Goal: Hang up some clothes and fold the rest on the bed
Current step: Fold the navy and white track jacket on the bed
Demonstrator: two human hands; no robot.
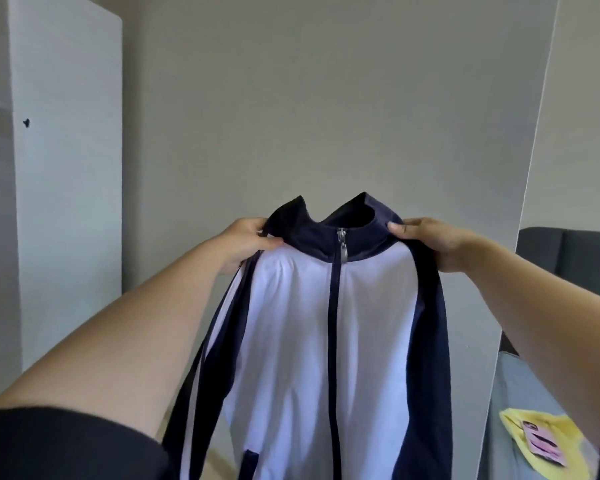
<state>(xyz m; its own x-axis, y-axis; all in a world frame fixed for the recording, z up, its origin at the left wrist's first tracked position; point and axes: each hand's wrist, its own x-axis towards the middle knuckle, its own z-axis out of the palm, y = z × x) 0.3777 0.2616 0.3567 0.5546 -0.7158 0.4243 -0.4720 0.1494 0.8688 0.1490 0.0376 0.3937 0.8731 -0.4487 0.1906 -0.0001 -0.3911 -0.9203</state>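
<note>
I hold a white and navy zip-up track jacket (302, 341) up in front of me, zipped shut, collar at the top, its body hanging straight down. My left hand (248, 242) pinches the left shoulder beside the collar. On the other side my right hand (433, 242) grips the right shoulder, thumb on the front of the fabric. The sleeves hang along both sides. The jacket's lower hem runs out of the frame.
A white wardrobe panel (66, 185) stands at the left against a plain grey wall (309, 98). At the right, the bed (520, 393) with a grey-blue cover carries a yellow garment (541, 445) with a pink print. A dark headboard (568, 251) rises behind it.
</note>
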